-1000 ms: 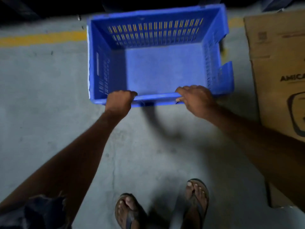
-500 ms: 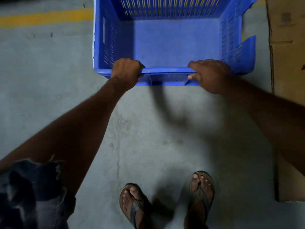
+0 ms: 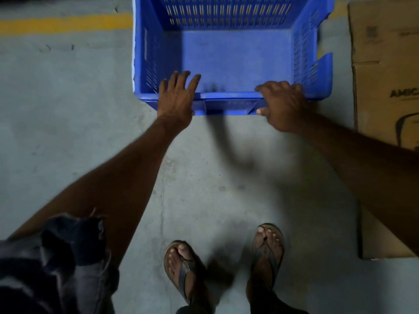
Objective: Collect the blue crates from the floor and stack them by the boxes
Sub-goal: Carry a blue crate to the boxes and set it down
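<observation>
Blue crate (image 3: 235, 55), under both hands: moulded plastic, matt, slotted walls, floor panel finely grained. Floor (image 3: 68, 109), below and left of the left hand (image 3: 175, 98): bare concrete, rough, mottled, hairline crack; painted yellow stripe (image 3: 65, 23), worn. Cardboard box (image 3: 383, 64), beside the right hand (image 3: 283, 105): brown corrugated paperboard, dull, printed black. Sandals (image 3: 268, 248): leather-like straps, scuffed. Shorts (image 3: 56, 264): dark cloth, frayed hem.
</observation>
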The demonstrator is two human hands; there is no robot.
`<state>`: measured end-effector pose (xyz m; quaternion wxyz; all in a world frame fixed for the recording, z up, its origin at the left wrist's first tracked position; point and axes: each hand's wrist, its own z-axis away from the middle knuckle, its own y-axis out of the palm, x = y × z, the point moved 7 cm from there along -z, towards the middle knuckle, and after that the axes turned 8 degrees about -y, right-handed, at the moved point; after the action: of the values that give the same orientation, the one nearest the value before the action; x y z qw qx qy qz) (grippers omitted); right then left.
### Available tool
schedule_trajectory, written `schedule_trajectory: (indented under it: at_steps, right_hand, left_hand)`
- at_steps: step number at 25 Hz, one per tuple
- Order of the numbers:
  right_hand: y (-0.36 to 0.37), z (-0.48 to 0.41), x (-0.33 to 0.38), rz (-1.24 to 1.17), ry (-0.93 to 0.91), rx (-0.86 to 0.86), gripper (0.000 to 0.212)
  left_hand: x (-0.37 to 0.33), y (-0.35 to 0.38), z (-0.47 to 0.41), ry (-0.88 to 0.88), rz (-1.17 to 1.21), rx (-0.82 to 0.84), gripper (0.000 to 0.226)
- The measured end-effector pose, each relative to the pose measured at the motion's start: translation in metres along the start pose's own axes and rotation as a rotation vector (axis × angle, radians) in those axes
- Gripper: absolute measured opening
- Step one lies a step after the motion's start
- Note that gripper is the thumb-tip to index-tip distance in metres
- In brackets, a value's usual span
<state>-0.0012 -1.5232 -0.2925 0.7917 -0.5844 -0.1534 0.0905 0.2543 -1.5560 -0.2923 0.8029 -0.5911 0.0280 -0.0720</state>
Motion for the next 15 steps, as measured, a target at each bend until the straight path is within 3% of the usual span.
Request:
schedule_trajectory:
  at_steps: [3, 6, 15]
  right_hand:
    - [-0.042, 0.050, 0.023, -0.268, 0.190, -0.124, 0.058]
    - [-0.095, 0.099, 0.045, -0.627, 0.358, -0.254, 0.048]
    - [-0.330, 0.318, 0.145, -0.839, 0.420, -0.311, 0.032]
  left_hand:
    - [0.002, -0.048, 0.064, -0.053, 0.118, -0.099, 0.083]
    - [-0.002, -0.104, 0.119, -0.195, 0.317, -0.007, 0.065]
    - [-0.034, -0.367, 0.353, -0.205, 0.693, -0.036, 0.048]
